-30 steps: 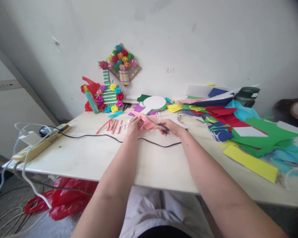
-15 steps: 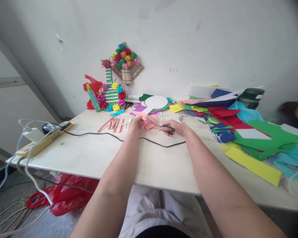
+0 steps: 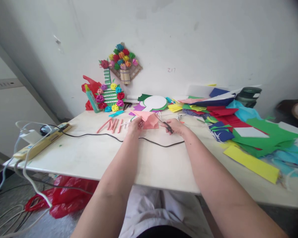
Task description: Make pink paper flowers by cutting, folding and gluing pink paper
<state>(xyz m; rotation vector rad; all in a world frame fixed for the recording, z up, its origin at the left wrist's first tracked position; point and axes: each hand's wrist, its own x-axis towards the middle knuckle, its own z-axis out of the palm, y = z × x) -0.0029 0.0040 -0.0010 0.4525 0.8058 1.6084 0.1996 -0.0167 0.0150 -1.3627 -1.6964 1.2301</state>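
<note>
As our L grip [image 3: 136,125] pinches the salmon-pink crepe-type paper sheet [image 3: 148,118] over the desk [image 3: 89,155], approx. centre, our R grip [image 3: 176,126] wraps the black-handled metal scissors [image 3: 168,127]. Several slim pink strips [image 3: 120,126] lie left, prob. done; the sheet, we judge, isn't finished.

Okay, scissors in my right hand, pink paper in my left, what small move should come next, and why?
I'd probably line up the scissors with the right edge of the pink paper: your right hand holds them with the blades pointing toward it, and your left hand grips the paper's left side.
</note>
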